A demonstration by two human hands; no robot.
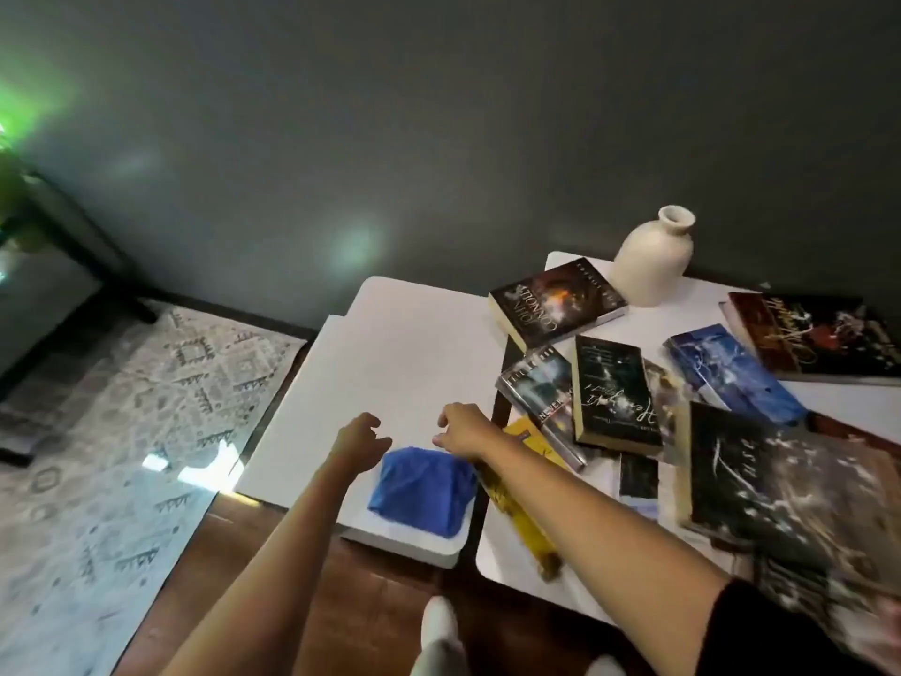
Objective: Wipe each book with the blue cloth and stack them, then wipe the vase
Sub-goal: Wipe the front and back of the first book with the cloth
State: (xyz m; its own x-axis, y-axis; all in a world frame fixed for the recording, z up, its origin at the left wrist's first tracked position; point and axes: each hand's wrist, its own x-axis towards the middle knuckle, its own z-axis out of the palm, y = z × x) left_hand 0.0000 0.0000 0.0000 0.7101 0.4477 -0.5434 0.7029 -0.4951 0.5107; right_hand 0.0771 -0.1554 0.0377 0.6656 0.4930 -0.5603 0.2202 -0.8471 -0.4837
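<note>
A folded blue cloth (422,489) lies near the front edge of the left white table (400,363). My left hand (360,439) hovers just left of it with loosely curled fingers and holds nothing. My right hand (463,429) hangs over the cloth's far right corner, fingers relaxed, also holding nothing. Several books lie scattered on the right white table (521,573): a yellow book (524,500) under my right forearm, a dark book (556,301) by the cream vase (653,256), a blue book (734,375) and a large black book (780,485).
A dark gap separates the two tables. A patterned rug (127,431) covers the floor at left, with a dark furniture frame (73,226) beyond it. A grey wall stands directly behind the tables. My socked feet (439,631) show below on the wooden floor.
</note>
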